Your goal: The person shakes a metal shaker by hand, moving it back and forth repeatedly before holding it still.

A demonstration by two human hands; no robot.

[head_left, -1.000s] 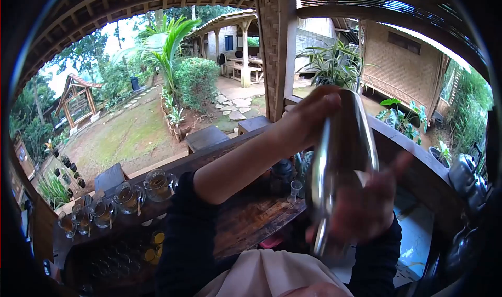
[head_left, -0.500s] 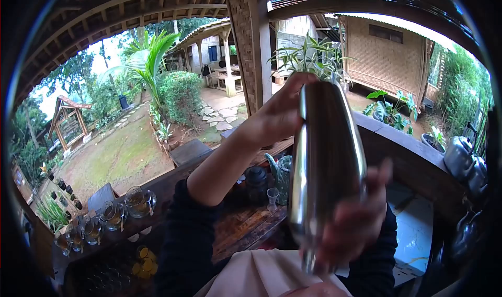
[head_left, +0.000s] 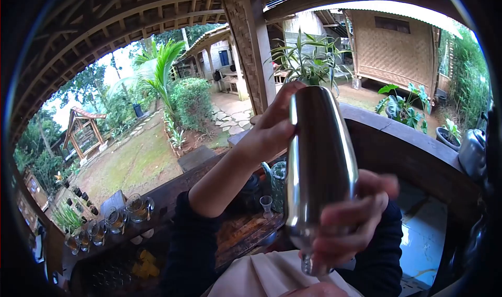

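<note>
A shiny metal cocktail shaker (head_left: 319, 156) is held up in front of my chest, its wide flat end up and its narrow capped end down. My left hand (head_left: 277, 119) grips the wide end from the far left side, its fingers partly hidden behind the metal. Around the narrow lower end, my right hand (head_left: 353, 221) is wrapped, slightly blurred. Below and left of the shaker, a small clear glass (head_left: 266, 205) stands on the wooden counter (head_left: 235, 234), beside a patterned green pitcher (head_left: 278, 184).
Several glass cups (head_left: 115, 218) with spoons line the counter's left side. Yellow items (head_left: 145, 265) lie below them. A metal kettle (head_left: 473, 153) stands on the ledge (head_left: 402, 135) at right. A wooden post (head_left: 256, 51) rises ahead, with plants and buildings beyond.
The shaker and both hands have shifted slightly left and remain together. The background has moved right and tilted a little as the head view turned.
</note>
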